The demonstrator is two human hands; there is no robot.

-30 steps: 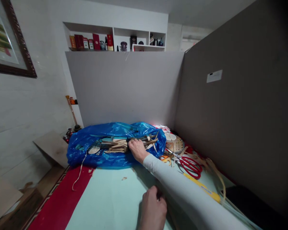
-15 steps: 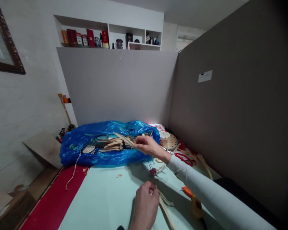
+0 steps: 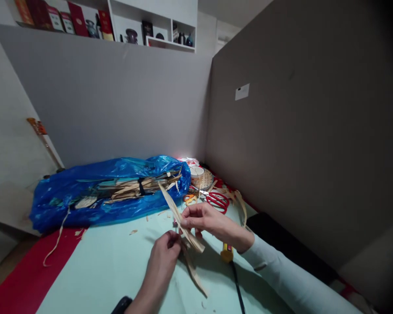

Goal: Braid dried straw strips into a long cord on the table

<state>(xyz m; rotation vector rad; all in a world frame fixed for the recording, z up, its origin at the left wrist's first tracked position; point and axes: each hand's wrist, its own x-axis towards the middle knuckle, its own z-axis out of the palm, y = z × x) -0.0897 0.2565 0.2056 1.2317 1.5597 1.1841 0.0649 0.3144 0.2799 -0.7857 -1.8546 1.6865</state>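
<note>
In the head view my right hand (image 3: pixel 201 221) pinches a pale, flat strip of dried leaf (image 3: pixel 169 201), which slants up to the left above the table. Just left of it, my left hand (image 3: pixel 165 253) is closed on another dried strip (image 3: pixel 194 272) whose free end trails down to the right. The two hands are close together, the strips nearly crossing. A small dark red piece (image 3: pixel 174 223) shows just beyond my left fingertips; what it belongs to is partly hidden. Below my right wrist lies a yellow tool (image 3: pixel 227 253) with a black cord, partly covered by the arm.
A blue plastic bag (image 3: pixel 118 213) holding a bundle of dried strips (image 3: pixel 127 191) lies across the back. Red-handled scissors (image 3: pixel 218 201), orange-handled scissors (image 3: pixel 190 199), a white bowl (image 3: pixel 197 171) and a woven tray (image 3: pixel 208 179) sit at back right. Grey partitions (image 3: pixel 134 100) enclose the table.
My right hand has come down and nearer to my left hand, bringing its strip over the left one's. The view has swung to the right.
</note>
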